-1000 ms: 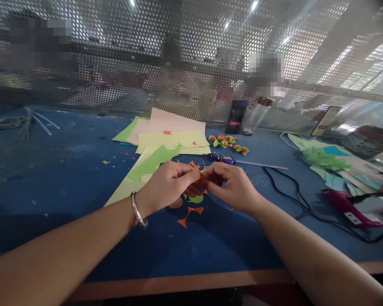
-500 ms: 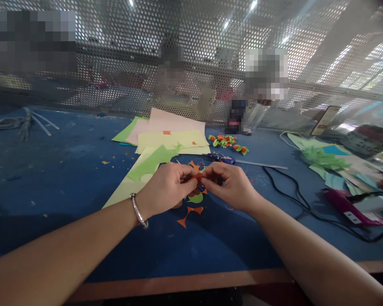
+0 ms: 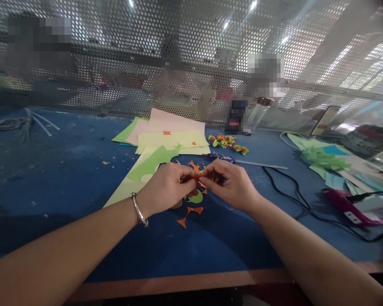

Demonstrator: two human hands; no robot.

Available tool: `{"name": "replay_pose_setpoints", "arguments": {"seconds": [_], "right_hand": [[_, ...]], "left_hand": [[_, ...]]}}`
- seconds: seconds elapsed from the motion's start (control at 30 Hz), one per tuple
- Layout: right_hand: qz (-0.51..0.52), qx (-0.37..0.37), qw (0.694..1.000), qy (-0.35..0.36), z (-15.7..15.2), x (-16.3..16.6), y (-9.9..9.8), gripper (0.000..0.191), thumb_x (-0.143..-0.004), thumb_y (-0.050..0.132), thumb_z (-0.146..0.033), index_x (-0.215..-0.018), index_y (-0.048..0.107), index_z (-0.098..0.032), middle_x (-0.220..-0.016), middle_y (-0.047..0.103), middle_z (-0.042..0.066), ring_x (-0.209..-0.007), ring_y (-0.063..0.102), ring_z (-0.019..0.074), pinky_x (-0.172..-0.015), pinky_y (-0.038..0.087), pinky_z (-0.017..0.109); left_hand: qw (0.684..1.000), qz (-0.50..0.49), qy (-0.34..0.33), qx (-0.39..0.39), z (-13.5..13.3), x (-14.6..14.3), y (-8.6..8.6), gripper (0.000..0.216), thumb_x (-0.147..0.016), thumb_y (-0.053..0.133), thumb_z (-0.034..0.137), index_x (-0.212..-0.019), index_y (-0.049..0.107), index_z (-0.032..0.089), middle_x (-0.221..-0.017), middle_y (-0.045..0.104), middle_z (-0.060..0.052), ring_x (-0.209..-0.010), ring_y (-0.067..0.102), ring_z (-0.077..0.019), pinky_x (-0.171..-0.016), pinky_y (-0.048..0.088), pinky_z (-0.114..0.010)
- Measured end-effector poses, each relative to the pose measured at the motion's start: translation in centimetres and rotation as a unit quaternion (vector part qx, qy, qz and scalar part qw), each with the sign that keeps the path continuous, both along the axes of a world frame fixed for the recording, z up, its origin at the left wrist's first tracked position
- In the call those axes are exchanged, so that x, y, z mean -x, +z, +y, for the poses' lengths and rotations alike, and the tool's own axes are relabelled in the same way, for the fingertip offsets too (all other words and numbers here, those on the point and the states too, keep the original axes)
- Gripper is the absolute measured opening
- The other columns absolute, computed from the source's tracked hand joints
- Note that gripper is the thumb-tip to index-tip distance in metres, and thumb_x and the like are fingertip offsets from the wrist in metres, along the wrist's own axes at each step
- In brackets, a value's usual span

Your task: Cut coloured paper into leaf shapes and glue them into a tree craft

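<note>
My left hand (image 3: 167, 185) and my right hand (image 3: 230, 182) meet above the blue table, pinching a small piece of orange paper (image 3: 198, 177) between their fingertips. Most of that piece is hidden by the fingers. Below and around the hands lie orange paper scraps (image 3: 195, 210) and a round green paper piece (image 3: 196, 196). A green paper sheet with cut-out edges (image 3: 153, 161) rests on pale yellow sheets (image 3: 124, 187) beside my left hand. Just beyond my right hand is a blue glue gun (image 3: 221, 157) with a clear glue stick (image 3: 261, 164) behind it.
Twisted green-and-orange paper pieces (image 3: 223, 140) lie near the perforated metal screen (image 3: 115, 51). Pink sheets (image 3: 178, 122) are stacked at the back. To the right are a black cable (image 3: 293, 180), a purple power strip (image 3: 351, 208), a clear bottle (image 3: 258, 114) and fringed green paper (image 3: 327, 159).
Both hands stay nearly in place. The fingertips have shifted slightly around the orange paper, and less of it shows. The things on the table look unmoved.
</note>
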State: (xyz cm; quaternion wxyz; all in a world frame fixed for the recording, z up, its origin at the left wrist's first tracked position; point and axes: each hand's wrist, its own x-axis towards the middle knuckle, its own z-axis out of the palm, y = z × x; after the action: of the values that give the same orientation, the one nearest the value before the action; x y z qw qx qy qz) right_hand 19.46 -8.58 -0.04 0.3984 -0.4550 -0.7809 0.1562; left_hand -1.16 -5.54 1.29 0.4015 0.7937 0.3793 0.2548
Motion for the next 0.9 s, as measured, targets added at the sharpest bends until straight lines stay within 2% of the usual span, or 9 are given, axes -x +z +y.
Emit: {"name": "replay_pose_setpoints", "arguments": {"seconds": [0.3,0.57,0.67,0.77,0.9], "right_hand": [[0.0,0.009,1.0,0.02,-0.03,-0.04,0.21,0.007,-0.089,0.065,-0.021,-0.084,0.065,-0.017,-0.075,0.059,0.0,-0.06,0.053,0.0092,-0.054,0.044,0.022],[0.043,0.089,0.995,0.012,-0.21,0.04,0.61,0.013,-0.088,0.067,-0.028,-0.082,0.065,-0.017,-0.07,0.061,-0.001,-0.053,0.054,0.0083,-0.05,0.043,0.022],[0.065,0.125,0.99,0.011,-0.16,-0.12,0.76,0.015,-0.088,0.069,-0.03,-0.082,0.064,-0.017,-0.068,0.061,-0.001,-0.052,0.055,0.0081,-0.048,0.042,0.021],[0.098,0.168,0.98,0.027,-0.06,-0.35,0.79,0.017,-0.089,0.069,-0.033,-0.084,0.064,-0.017,-0.061,0.059,-0.004,-0.046,0.051,0.0067,-0.043,0.038,0.02],[0.147,0.223,0.962,0.06,-0.03,-0.46,0.85,0.022,-0.088,0.072,-0.037,-0.085,0.062,-0.018,-0.055,0.058,-0.006,-0.038,0.044,0.005,-0.039,0.035,0.019]], "left_hand": [[1.0,-0.014,-0.007,0.023,-0.15,0.04,-0.13,0.019,-0.085,0.061,0.028,-0.083,0.075,0.016,-0.076,0.076,-0.006,-0.066,0.071,-0.0158,-0.058,0.051,-0.023],[0.989,-0.026,-0.01,0.142,0.17,-0.1,-0.01,0.02,-0.086,0.066,0.032,-0.077,0.067,0.015,-0.072,0.073,-0.006,-0.061,0.068,-0.0136,-0.047,0.041,-0.019],[0.985,-0.042,-0.041,0.164,0.28,-0.03,0.17,0.019,-0.086,0.07,0.031,-0.077,0.067,0.014,-0.069,0.071,-0.004,-0.061,0.067,-0.0112,-0.052,0.045,-0.018],[0.976,-0.065,-0.075,0.195,0.43,0.06,0.34,0.019,-0.087,0.071,0.031,-0.079,0.068,0.014,-0.075,0.074,-0.004,-0.066,0.068,-0.0103,-0.064,0.052,-0.019],[0.961,-0.088,-0.093,0.247,0.73,0.17,0.44,0.02,-0.086,0.074,0.033,-0.081,0.07,0.014,-0.077,0.076,-0.005,-0.064,0.068,-0.0096,-0.066,0.054,-0.02]]}}
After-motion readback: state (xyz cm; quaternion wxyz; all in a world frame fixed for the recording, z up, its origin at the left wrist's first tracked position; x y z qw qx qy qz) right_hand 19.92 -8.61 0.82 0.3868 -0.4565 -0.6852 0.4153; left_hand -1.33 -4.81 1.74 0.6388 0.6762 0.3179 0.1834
